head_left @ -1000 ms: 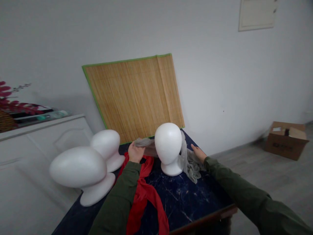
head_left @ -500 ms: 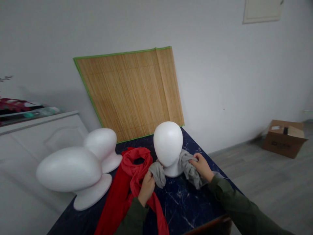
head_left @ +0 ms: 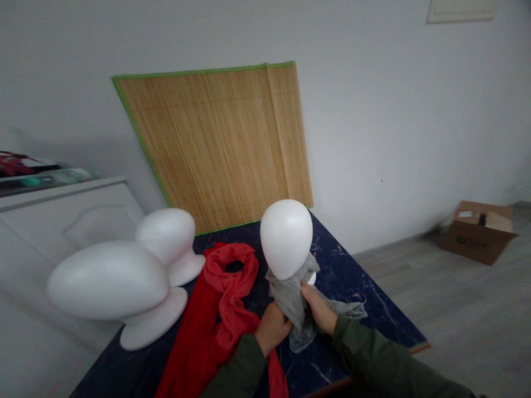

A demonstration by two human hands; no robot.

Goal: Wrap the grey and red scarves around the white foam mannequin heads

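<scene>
A white mannequin head (head_left: 286, 237) stands upright on the dark blue marbled table (head_left: 344, 265). Around its neck lies a grey scarf (head_left: 288, 298), its ends brought together in front, with one part trailing to the right over the tabletop. My left hand (head_left: 274, 326) is closed on the scarf below the chin, its fingertips partly hidden by the cloth. Close beside it, my right hand (head_left: 318, 307) pinches the scarf just under the head. To the left lies a red scarf (head_left: 232, 282), looped at its top, near my left forearm.
Two more white mannequin heads, one nearer (head_left: 112, 282) and one behind it (head_left: 166, 235), are at the table's left side. A bamboo mat (head_left: 215, 143) leans on the wall behind. A cardboard box (head_left: 477, 232) sits on the floor at right, and a white cabinet (head_left: 95, 221) at left.
Both hands have come together in front of the mannequin's neck, bringing the grey scarf's ends across from either side. The view has shifted slightly.
</scene>
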